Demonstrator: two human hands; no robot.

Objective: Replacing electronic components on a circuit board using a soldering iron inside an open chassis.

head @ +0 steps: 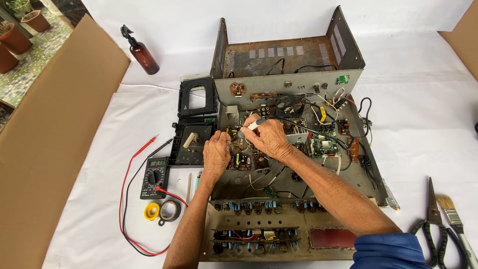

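An opened grey metal amplifier chassis (366, 164) lies on a white sheet, full of circuit boards and wires. My right hand (266, 137) grips a soldering iron (249, 127) with a grey and white handle, its tip pointing down at a brown circuit board (244, 160) in the chassis. A black cable runs from the iron to the right. My left hand (217, 152) rests on the left edge of that board, fingers curled against it. The iron's tip is hidden between my hands.
A black multimeter (155, 177) with red and black leads lies left, with two tape rolls (163, 210) below it. A black plastic part (196, 124) sits beside the chassis. An amber spray bottle (142, 52) stands behind. Scissors (432, 224) and a paintbrush (455, 219) lie at right. Cardboard (55, 134) lines the left.
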